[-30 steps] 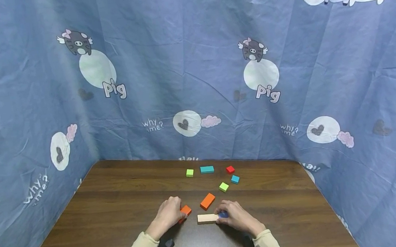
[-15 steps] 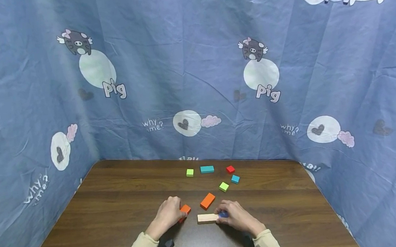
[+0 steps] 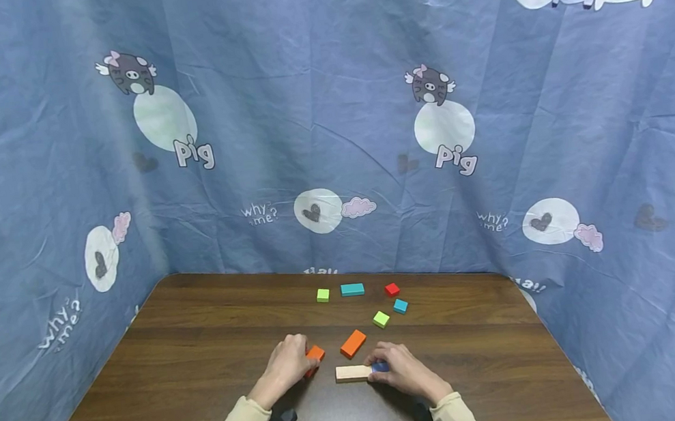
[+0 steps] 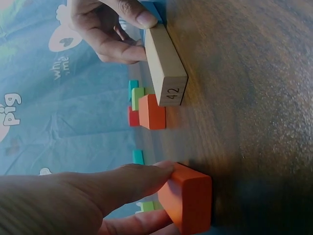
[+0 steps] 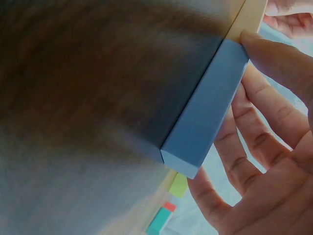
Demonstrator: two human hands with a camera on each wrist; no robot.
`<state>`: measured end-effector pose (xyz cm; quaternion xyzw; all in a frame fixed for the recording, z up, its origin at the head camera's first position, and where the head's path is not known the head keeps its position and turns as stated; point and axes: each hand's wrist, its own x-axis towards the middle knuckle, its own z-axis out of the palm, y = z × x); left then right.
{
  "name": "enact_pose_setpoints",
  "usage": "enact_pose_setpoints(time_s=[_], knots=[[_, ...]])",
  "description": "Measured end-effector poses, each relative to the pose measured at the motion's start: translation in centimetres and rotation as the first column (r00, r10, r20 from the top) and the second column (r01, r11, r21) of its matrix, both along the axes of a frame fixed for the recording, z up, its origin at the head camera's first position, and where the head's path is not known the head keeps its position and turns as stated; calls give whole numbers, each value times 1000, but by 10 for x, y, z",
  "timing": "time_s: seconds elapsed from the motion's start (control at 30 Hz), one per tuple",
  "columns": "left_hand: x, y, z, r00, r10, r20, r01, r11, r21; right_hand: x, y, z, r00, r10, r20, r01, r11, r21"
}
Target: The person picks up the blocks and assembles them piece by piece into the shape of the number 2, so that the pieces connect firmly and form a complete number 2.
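My left hand point(image 3: 288, 363) pinches an orange block point(image 4: 195, 198) on the dark wooden table, thumb on one side and fingers on the other. To the right, my right hand point(image 3: 405, 367) grips a long blue block point(image 5: 208, 107) lying flat, its fingers curled along the far side. End to end with the blue block lies a plain wood-coloured block point(image 3: 352, 373), its free end marked "42" in the left wrist view. The right thumb point(image 5: 279, 61) presses where these two meet. Part of the blue block is hidden by the hand in the head view.
Another orange block point(image 3: 353, 344) lies between and beyond the hands. Farther back are two green cubes point(image 3: 381, 319), a teal block point(image 3: 352, 290), a red cube point(image 3: 392, 290) and a blue cube point(image 3: 400, 306). A blue printed curtain point(image 3: 317, 137) hangs behind the table point(image 3: 165, 393).
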<state>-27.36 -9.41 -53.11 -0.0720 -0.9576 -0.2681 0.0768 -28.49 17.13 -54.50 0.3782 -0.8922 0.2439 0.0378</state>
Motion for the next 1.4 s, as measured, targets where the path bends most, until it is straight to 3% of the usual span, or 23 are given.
enact_pose_setpoints(time_s=[0.67, 1.4], knots=[[-13, 10, -9, 999, 36, 15, -36, 997, 64, 0, 0, 0, 1000, -17, 4, 17, 1000, 22], [-9, 27, -15, 999, 38, -10, -37, 995, 97, 0, 1, -4, 1000, -6, 15, 6, 1000, -11]])
